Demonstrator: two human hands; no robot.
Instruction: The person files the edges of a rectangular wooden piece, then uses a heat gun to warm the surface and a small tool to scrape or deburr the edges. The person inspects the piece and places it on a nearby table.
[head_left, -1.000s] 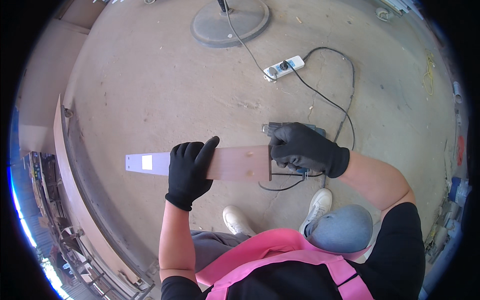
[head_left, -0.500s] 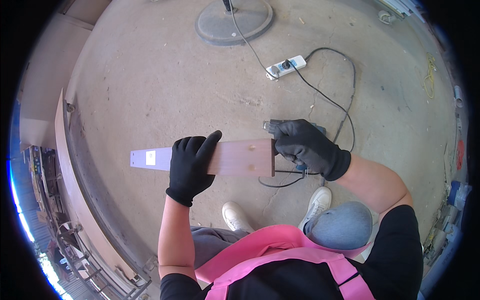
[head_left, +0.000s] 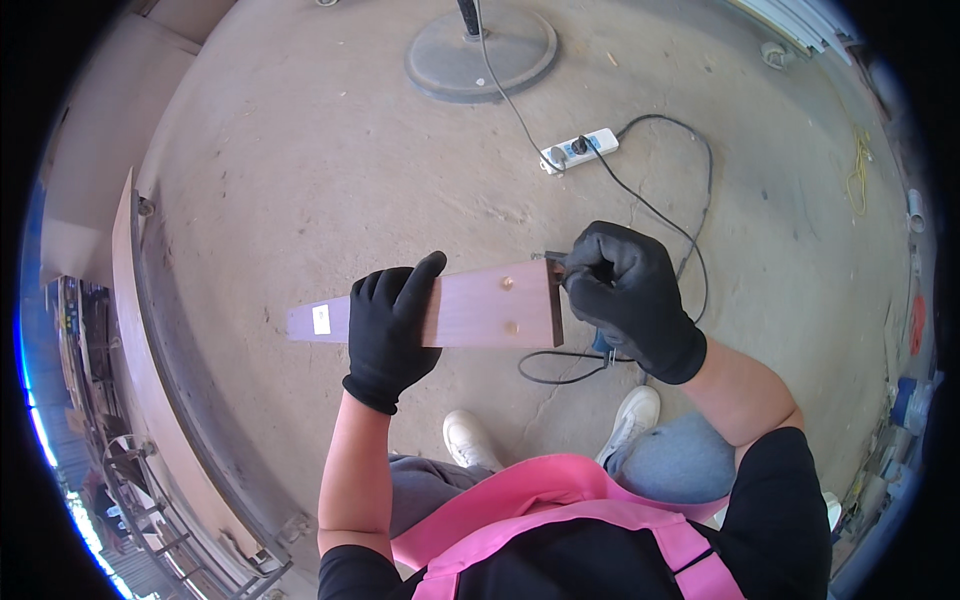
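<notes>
A long wooden board (head_left: 480, 305) with a pinkish-brown face is held up above the floor. It has two round marks near its right end and a small white label (head_left: 321, 319) toward the far left end. My left hand (head_left: 392, 325), in a black glove, wraps round the board near its middle. At the board's dark right end face, my right hand (head_left: 635, 295), also gloved in black, has its fingers pinched together. Whatever they hold is hidden. Partly behind that hand, a blue corded tool (head_left: 601, 342) lies on the floor.
A white power strip (head_left: 580, 150) with plugs and a black cable (head_left: 709, 180) lies on the concrete floor. Beyond it stands a round grey base (head_left: 483, 75). A long panel (head_left: 150, 330) runs along the left, and yellow cord (head_left: 858, 175) lies at right.
The board's right end has tilted up and shows more of its end face. My right hand has turned and shifted slightly right at that end. My left hand keeps its grip.
</notes>
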